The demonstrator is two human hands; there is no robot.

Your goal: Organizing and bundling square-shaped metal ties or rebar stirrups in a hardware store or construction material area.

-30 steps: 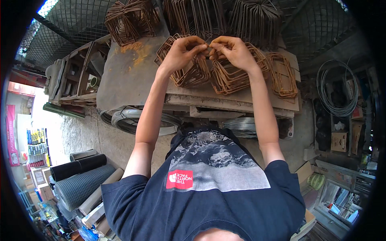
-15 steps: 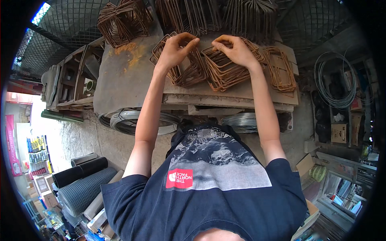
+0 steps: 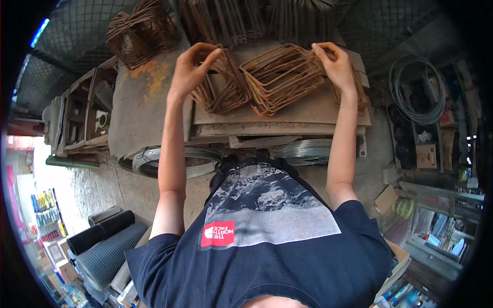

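Left hand curled, fingers part closed around the top edge of a bunch of rusty square wire stirrups, tilting it up off the bench. Right hand also curled, fingertips pinching the far right corner of a second stirrup stack; that stack lies fanned and tilted, between the two hands, just right of the left bunch. Both stacks rest on a flat rusty steel bench top, far side of the scene from the person. More stirrups lie under and right of the right wrist, partly hidden. Far left on the bench, a separate stirrup bundle sits well apart from the hands; more upright bundles line the far edge. Wire coils lie on the ground near the bench front. Cable coil hangs at right. Rolled mesh sits near left.
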